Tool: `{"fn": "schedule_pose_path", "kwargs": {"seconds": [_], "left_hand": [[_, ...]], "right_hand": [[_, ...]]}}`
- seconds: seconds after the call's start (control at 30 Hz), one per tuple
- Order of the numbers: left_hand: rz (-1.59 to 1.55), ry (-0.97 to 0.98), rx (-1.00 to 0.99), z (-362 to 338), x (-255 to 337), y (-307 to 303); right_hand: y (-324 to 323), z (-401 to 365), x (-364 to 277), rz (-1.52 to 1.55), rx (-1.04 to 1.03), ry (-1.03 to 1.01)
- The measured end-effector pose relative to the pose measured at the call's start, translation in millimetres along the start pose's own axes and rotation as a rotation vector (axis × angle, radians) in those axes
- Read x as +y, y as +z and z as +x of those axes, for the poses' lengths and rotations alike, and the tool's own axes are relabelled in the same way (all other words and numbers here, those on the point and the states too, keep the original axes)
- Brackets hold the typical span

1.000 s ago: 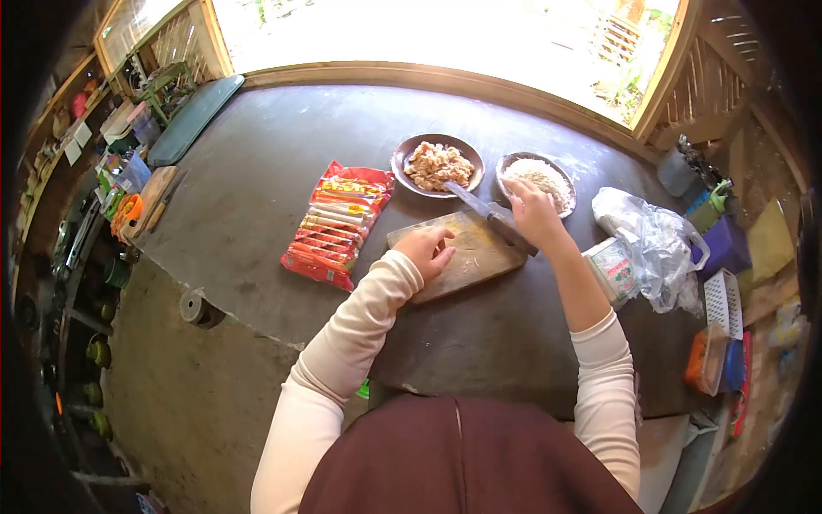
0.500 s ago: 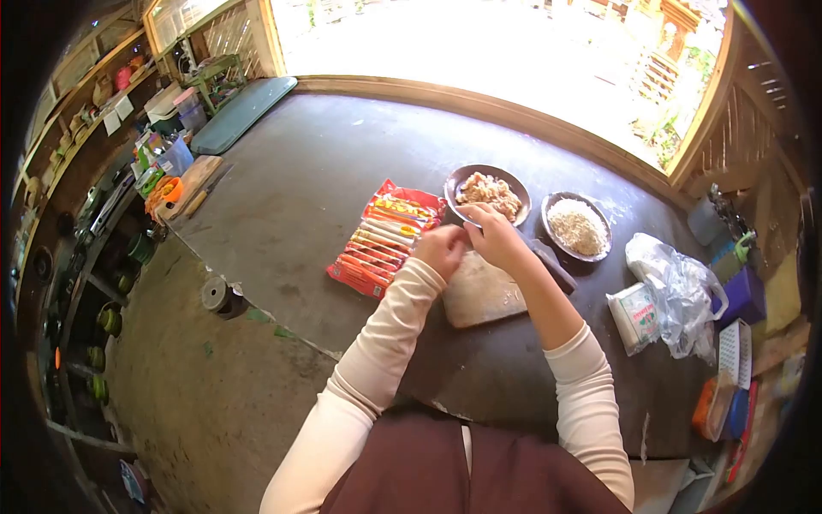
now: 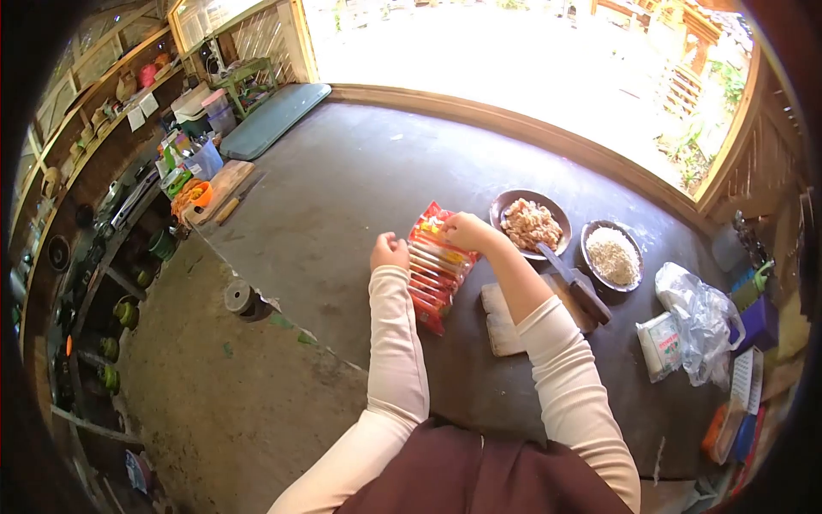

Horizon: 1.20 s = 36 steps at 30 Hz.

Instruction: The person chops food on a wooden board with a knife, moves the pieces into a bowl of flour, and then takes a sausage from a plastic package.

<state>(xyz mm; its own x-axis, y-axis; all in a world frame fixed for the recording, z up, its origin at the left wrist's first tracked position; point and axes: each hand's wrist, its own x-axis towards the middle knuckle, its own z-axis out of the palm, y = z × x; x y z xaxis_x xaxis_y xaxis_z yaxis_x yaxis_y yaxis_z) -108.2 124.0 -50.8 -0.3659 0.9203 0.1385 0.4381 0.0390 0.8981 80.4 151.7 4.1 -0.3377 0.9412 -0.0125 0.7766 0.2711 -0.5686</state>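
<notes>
A red packet of sausages (image 3: 432, 287) is between my hands, its near end tilted toward me. My left hand (image 3: 391, 252) is closed at the packet's left edge, its fingertips partly hidden. From the upper right, my right hand (image 3: 470, 233) pinches the packet near its far end. To the right, a wooden cutting board (image 3: 499, 324) lies partly under my right forearm. Across it rests a knife (image 3: 587, 300) with a dark handle, its blade reaching toward a bowl of chopped meat (image 3: 533, 224).
A bowl of pale crumbs or flour (image 3: 611, 255) sits right of the meat. Beyond it are a white packet (image 3: 659, 345) and a clear plastic bag (image 3: 695, 321). At the far left are another board (image 3: 224, 190), a knife and an orange cup (image 3: 199, 194). A wooden window frame borders the table's far side.
Both hands have moved left from above the cutting board to the sausage packet, which is now turned and gripped. The knife on the board has come into fuller view. The camera view has shifted.
</notes>
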Motion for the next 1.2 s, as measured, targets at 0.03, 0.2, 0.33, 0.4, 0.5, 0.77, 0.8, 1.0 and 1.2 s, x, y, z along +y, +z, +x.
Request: {"fn": "schedule_pose_path", "kwargs": {"seconds": [0.03,0.2,0.33,0.4,0.5,0.77,0.8,1.0,1.2], "left_hand": [[0.068,-0.023,-0.055,2,2,-1],[0.166,-0.07,-0.234,-2,15,-9],[0.092,-0.013,-0.193,5,4,1],[0.105,-0.015,-0.214,5,6,-1],[-0.12,-0.071,-0.374,11,-1,-2],[-0.248,0.017,-0.538,-4,18,-11],[-0.249,0.016,-0.543,-6,21,-13],[-0.498,0.051,-0.558,-8,26,-16],[-0.673,-0.102,-0.573,-3,20,-15]], "right_hand": [[5,7,3,0.012,-0.014,-0.048],[-11,6,-41,0.027,-0.231,0.08],[1,14,-32,-0.079,-0.155,0.043],[-4,12,-34,-0.002,-0.154,0.058],[-9,8,-35,0.092,-0.171,0.079],[-33,-15,-59,0.092,-0.119,-0.011],[-36,-17,-62,0.093,-0.118,-0.006],[-40,-15,-72,-0.087,-0.182,0.08],[-41,-19,-85,-0.021,-0.202,0.124]]}}
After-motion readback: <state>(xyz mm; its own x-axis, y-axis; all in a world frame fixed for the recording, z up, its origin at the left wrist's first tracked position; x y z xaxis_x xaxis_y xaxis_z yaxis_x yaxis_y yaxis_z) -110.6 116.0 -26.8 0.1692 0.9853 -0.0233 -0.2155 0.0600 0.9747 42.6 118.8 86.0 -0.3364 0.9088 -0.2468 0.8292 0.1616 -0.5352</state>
